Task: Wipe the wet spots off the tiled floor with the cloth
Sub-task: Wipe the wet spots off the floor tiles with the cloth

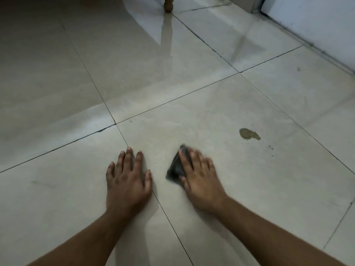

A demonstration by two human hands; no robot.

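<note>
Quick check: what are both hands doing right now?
Left hand: open, flat on the tiled floor, holding nothing.
Right hand: open, straight fingers pressing the dark cloth onto the floor; blurred.

Both forearms are bare, with no sleeve showing back from the fingers (128, 158) to the frame's edge. The left hand (127, 182) and right hand (199, 181) wear nothing: no rings, watch or gloves. Short, unpainted nails.
</note>
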